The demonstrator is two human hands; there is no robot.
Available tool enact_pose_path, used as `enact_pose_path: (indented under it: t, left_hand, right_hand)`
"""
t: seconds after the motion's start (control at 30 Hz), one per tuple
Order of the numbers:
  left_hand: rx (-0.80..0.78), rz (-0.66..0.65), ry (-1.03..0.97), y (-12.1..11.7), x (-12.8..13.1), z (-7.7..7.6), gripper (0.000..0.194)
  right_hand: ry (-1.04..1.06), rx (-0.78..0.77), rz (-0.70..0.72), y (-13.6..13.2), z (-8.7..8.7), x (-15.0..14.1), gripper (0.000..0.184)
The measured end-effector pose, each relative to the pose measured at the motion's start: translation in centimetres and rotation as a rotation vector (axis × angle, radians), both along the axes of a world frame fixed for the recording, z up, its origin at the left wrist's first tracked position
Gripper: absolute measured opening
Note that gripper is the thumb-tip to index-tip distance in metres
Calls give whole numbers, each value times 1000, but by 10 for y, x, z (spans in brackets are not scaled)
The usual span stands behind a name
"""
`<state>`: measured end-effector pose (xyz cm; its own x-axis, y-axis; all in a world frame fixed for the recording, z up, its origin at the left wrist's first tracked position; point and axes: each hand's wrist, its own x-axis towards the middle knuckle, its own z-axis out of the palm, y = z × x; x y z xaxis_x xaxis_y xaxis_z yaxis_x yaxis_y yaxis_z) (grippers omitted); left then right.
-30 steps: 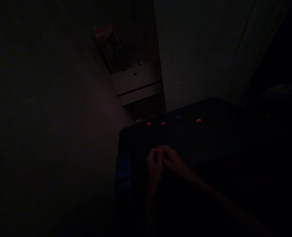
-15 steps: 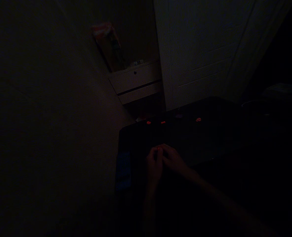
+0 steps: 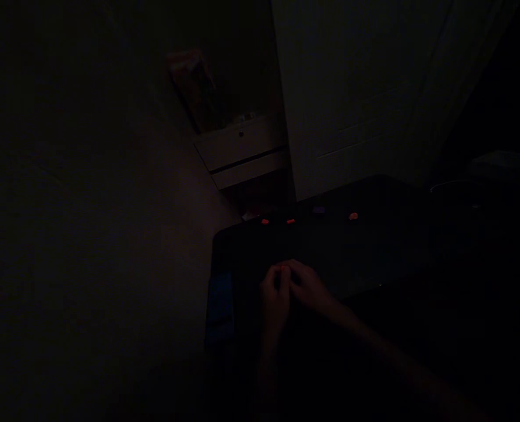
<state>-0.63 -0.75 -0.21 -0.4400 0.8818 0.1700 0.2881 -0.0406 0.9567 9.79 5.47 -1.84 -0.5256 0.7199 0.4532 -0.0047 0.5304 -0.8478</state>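
Note:
The scene is very dark. My left hand [image 3: 275, 288] and my right hand [image 3: 307, 285] meet over the near part of a dark table [image 3: 356, 252]. Both have their fingers bent together around a small red-orange piece [image 3: 282, 268], mostly covered by the fingertips; it may be modelling clay, but its kind is unclear. Beyond the hands, near the table's far edge, lie a small orange lump [image 3: 265, 222], a short orange bar [image 3: 290, 221], a dark purple block [image 3: 319, 210] and a rounder orange lump [image 3: 353, 216].
A flat blue-tinted object [image 3: 220, 306], perhaps a phone, lies at the table's left edge. Behind stand a pale drawer unit [image 3: 242, 146] with a reddish box [image 3: 191, 88] on top, and a pale door panel [image 3: 352, 99]. A wall [image 3: 132, 205] runs along the left.
The hands stay pressed together in nearly the same place, with only slight finger movement. The whole view shifts a little up and down; the pieces on the table keep their places.

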Motion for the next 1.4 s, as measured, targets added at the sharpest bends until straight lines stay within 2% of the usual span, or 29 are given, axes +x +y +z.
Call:
enact_pose_path:
  t: [0.27, 0.63, 1.23, 1.4]
  left_hand:
    - [1, 14, 10, 1, 1, 5, 30]
    - [6, 21, 17, 2, -1, -1, 33]
    - [-42, 19, 25, 2, -5, 2, 41]
    - [-20, 30, 12, 2, -5, 1, 48]
  right_hand:
    - [-3, -23, -8, -1, -1, -1, 19]
    - [1, -7, -15, 1, -5, -4, 20]
    - [13, -17, -36, -1, -4, -7, 18]
    - [16, -16, -43, -2, -3, -8, 18]
